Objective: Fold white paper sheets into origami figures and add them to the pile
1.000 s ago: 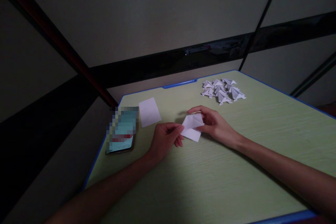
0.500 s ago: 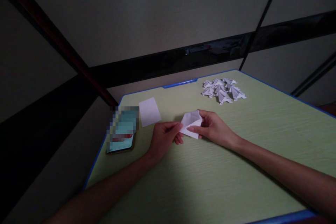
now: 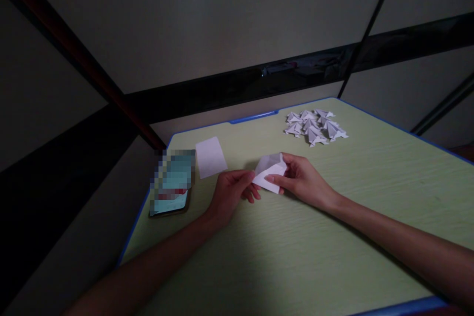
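A partly folded piece of white paper (image 3: 269, 173) is held between my two hands above the middle of the table. My left hand (image 3: 233, 190) pinches its left corner between thumb and forefinger, the other fingers curled beneath. On the opposite side, my right hand (image 3: 301, 177) grips the paper, thumb on the near face and the fingers behind it, partly hidden. The paper stands slightly open at the top, like a pocket. Beyond my right hand lies a group of several folded white paper figures (image 3: 311, 127).
A flat white sheet (image 3: 211, 157) lies at the back left, beside a phone (image 3: 172, 185) with a lit, partly blurred screen. The pale green table (image 3: 333, 256) has a blue edge and a blue handle (image 3: 254, 117) at the back. Dark-striped panels (image 3: 237, 24) rise behind it.
The folded paper has tilted a little, its near flap now rising higher across the opening. Both hands keep hold of it and have shifted only slightly.
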{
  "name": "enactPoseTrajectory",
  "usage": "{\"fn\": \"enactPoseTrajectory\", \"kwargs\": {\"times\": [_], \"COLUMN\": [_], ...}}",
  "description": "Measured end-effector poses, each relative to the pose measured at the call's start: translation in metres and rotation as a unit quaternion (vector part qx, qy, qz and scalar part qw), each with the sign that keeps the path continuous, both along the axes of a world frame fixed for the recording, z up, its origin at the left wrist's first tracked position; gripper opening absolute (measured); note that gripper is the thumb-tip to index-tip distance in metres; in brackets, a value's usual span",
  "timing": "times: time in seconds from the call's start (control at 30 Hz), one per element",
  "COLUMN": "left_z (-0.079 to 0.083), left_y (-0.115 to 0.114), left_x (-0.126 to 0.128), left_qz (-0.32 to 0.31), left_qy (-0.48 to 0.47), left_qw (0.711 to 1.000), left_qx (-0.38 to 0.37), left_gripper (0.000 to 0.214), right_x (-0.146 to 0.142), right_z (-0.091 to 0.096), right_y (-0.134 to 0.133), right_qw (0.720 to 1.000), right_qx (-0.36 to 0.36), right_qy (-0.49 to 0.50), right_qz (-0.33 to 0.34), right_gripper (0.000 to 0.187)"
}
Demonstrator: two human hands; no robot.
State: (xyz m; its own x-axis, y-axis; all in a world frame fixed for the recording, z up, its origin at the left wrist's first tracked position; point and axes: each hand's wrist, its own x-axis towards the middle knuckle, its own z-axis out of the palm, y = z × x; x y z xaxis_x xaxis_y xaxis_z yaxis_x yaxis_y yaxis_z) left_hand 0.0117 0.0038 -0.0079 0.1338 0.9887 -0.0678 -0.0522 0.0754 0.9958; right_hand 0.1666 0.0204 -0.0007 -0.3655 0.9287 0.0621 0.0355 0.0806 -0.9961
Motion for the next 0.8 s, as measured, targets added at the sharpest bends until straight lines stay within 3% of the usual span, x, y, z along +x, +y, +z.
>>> {"fn": "enactPoseTrajectory", "kwargs": {"times": [0.17, 0.37, 0.8], "left_z": [0.0031, 0.0051, 0.0015], "left_y": [-0.0012, -0.0005, 0.0025], "left_x": [0.0019, 0.0011, -0.0004], "left_qz": [0.071, 0.053, 0.042], "left_qy": [0.019, 0.036, 0.024], "left_qw": [0.997, 0.998, 0.999], "left_qx": [0.034, 0.029, -0.003], "left_gripper": [0.013, 0.012, 0.010], "right_x": [-0.0004, 0.0004, -0.0006], "right_z": [-0.0019, -0.0057, -0.0048], "right_y": [-0.0007, -0.0018, -0.0030], "right_qw": [1.000, 0.998, 1.000], "right_qx": [0.017, 0.042, 0.021], "right_qy": [-0.018, -0.039, -0.019], "right_qz": [-0.018, -0.027, -0.013], "right_gripper": [0.018, 0.014, 0.017]}}
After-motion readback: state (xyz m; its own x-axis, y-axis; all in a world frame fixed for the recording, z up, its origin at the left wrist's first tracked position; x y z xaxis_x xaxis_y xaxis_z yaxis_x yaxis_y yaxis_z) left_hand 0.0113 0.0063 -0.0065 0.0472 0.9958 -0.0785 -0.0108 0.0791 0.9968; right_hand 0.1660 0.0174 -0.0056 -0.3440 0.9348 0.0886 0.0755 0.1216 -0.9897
